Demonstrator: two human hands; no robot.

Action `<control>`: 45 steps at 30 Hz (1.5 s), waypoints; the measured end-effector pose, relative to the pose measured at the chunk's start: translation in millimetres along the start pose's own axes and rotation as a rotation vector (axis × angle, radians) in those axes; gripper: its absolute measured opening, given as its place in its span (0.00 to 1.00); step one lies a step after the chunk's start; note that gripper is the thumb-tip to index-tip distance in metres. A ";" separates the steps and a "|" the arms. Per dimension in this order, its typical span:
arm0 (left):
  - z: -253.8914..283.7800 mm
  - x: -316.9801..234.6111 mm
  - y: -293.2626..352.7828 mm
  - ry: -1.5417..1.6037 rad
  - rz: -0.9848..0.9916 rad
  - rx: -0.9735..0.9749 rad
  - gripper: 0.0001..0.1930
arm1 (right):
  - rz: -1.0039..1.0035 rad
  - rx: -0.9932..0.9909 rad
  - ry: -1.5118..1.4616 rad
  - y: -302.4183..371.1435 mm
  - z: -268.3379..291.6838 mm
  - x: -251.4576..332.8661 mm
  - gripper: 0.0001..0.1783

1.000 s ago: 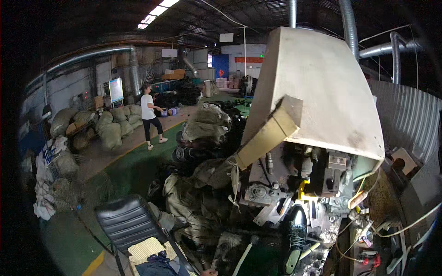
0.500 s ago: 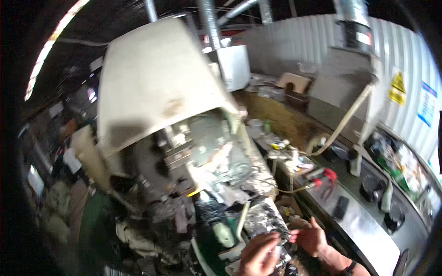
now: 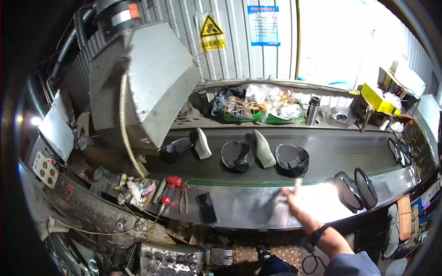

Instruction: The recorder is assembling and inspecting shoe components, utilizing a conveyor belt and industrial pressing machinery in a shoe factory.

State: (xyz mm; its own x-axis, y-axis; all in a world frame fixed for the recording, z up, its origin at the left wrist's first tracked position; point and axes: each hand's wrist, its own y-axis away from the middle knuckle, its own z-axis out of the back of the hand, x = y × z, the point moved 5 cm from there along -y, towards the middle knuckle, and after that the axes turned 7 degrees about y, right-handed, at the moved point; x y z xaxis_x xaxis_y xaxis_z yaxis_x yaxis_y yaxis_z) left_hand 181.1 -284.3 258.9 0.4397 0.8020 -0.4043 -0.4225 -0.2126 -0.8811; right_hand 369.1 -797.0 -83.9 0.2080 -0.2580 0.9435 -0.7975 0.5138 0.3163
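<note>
My right hand (image 3: pixel 294 200), a dark band on its wrist, reaches over the shiny metal ledge (image 3: pixel 239 202) in front of a conveyor belt (image 3: pixel 331 147). Its fingers look spread and somewhat blurred by glare, and I make out nothing held in them. Just beyond the fingertips sits a black shoe upper (image 3: pixel 292 161). Farther left on the belt are another black upper (image 3: pixel 237 157), a third (image 3: pixel 177 149) and two pale shoe lasts, one (image 3: pixel 263 149) between uppers and one (image 3: pixel 202 145) farther left. A pair of black shoes (image 3: pixel 355 189) lies right of the hand. My left hand is out of view.
On the ledge's left lie a black phone (image 3: pixel 207 208), pliers (image 3: pixel 183 198) and a red tool (image 3: pixel 173 181). A grey metal hood (image 3: pixel 156 83) overhangs the belt's left part. Behind the belt stand a green tray (image 3: pixel 281 118) of plastic bags and a flask (image 3: pixel 313 111).
My view has swung right, from the machine to the belt. My right hand has moved away from the machine to above the ledge. My left hand has gone out of view.
</note>
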 end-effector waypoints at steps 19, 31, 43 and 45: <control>-179.1 43.8 201.2 -0.059 0.772 1.366 0.21 | 0.657 -0.259 0.759 -212.7 -1.8 147.8 0.46; -238.6 43.5 183.6 0.220 0.573 1.386 0.19 | 0.527 0.016 1.354 -178.5 -74.7 62.5 0.58; -445.1 -19.9 299.0 1.209 1.911 1.094 0.25 | 0.652 0.287 1.412 48.2 -28.0 65.3 0.58; -453.4 -65.3 290.6 1.699 2.525 1.024 0.28 | 0.412 0.291 1.184 77.1 -16.8 70.9 0.51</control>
State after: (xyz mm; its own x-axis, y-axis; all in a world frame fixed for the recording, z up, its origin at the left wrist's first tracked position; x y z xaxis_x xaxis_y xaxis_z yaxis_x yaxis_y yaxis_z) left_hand 389.0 -651.6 -82.0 -0.8948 -0.3969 0.2044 -0.2837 0.8591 0.4261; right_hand 331.9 -761.9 9.1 0.1721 0.8331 0.5257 -0.9851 0.1468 0.0899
